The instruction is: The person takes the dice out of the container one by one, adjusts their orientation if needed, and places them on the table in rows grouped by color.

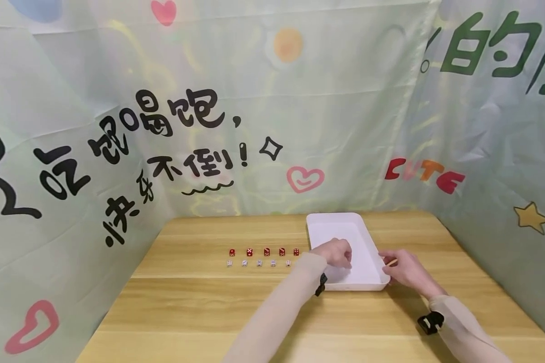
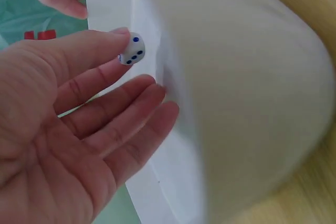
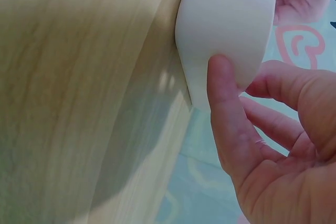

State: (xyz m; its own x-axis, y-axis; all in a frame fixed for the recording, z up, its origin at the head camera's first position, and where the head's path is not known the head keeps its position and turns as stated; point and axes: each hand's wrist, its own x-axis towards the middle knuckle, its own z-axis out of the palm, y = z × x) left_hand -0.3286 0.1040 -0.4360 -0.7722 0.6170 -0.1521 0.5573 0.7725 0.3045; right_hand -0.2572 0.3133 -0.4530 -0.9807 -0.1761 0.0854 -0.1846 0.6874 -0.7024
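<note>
Over the white tray [image 1: 361, 237], my left hand [image 1: 335, 252] pinches a white die with blue pips [image 2: 134, 49] between thumb and forefinger. Its other fingers are spread loosely in the left wrist view. My right hand [image 1: 409, 272] grips the tray's right side near the front corner, with one finger [image 3: 223, 85] pressed on the outer wall. On the table left of the tray, red dice [image 1: 267, 251] form a row of several. A row of several white dice [image 1: 259, 263] lies just in front of them. The left forearm hides part of the tray's near left side.
The wooden table [image 1: 186, 312] carries the tray and dice. Printed cloth [image 1: 254, 116] hangs behind it and along both sides. A black wrist strap [image 1: 430, 322] is on the right arm, and another [image 1: 321, 285] on the left.
</note>
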